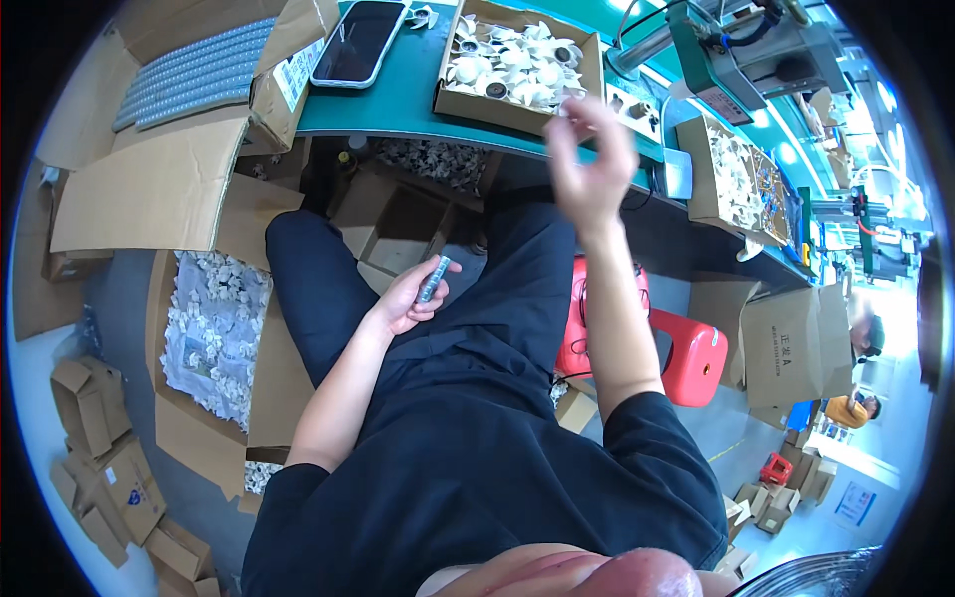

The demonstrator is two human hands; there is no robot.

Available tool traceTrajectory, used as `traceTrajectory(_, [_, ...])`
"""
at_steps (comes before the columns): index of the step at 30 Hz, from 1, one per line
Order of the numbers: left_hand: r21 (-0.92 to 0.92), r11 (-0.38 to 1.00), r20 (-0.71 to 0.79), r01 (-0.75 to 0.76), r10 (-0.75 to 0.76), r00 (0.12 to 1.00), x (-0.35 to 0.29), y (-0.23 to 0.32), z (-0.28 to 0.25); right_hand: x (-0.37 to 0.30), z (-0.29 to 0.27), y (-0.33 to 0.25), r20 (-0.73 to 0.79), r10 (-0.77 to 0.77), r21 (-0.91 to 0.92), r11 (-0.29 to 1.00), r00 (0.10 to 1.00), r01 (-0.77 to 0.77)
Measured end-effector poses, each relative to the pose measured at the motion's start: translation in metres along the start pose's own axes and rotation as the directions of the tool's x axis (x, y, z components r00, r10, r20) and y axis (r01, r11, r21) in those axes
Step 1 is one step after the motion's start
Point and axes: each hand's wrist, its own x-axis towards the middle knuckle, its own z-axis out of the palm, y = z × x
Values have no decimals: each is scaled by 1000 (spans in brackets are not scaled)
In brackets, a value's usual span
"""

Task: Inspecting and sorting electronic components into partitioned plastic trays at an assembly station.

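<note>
My left hand (406, 300) rests above my lap, its fingers closed around a short grey cylinder (434, 280) with bands across it, like a stack of small metal pieces. Raised over the bench's front edge, my right hand (594, 164) is smeared by motion with its fingers bent. It overlaps the near right corner of an open cardboard box (477, 107) full of white bladed parts (517, 62), like small fan wheels. Whether anything sits between its fingertips is too blurred to tell.
On the green bench (398, 117) lie a phone (360, 44) and a carton (274, 109) of pale blue strips. A bench machine (736, 60) stands at the right, beside another parts box (708, 179). White parts fill a floor carton (214, 328); a red stool (686, 358) is right of my legs.
</note>
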Motion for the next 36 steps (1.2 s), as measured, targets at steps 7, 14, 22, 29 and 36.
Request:
traceTrajectory(7, [133,990,236,-55,22,971,-8,21,23,-93,10,-33,791,95,238,862,604,-447])
traceTrajectory(14, [145,989,312,-28,-19,950,-1,29,40,-94,0,-25,774,126,279,812,620,-513])
traceTrajectory(22, [160,987,273,-33,-13,962,-3,24,20,-13,-69,33,-10,478,61,877,878,-476])
traceTrajectory(29, [185,980,112,75,-97,989,-4,10,1,44,-100,108,-59,304,-337,891,951,-305])
traceTrajectory(36, [200,979,70,48,-63,996,9,11,-7,55,-116,105,103,374,-480,830,922,-283])
